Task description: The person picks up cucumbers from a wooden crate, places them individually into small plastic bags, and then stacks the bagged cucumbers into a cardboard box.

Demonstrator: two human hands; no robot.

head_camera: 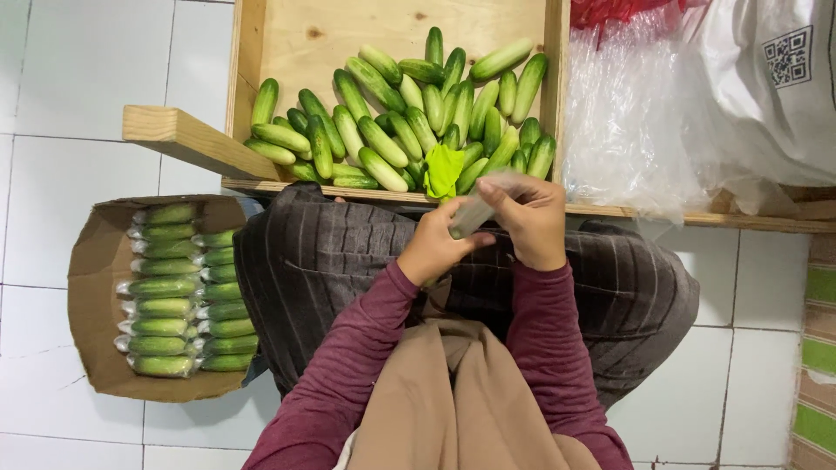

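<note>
Head view: the left hand [433, 246] and right hand [529, 223] meet over the lap, fingers of both pinched on one clear plastic sleeve [476, 211], held close to the body, seemingly so its mouth can be worked apart. One wooden crate [248, 52] sits just ahead within easy reach, holding a heap of loose cucumbers [392, 130], roughly forty; an exact count is not possible. One cardboard box [91, 296] stands at the person's left, holding wrapped cucumbers [165, 287] in two neat columns, about eight each.
</note>
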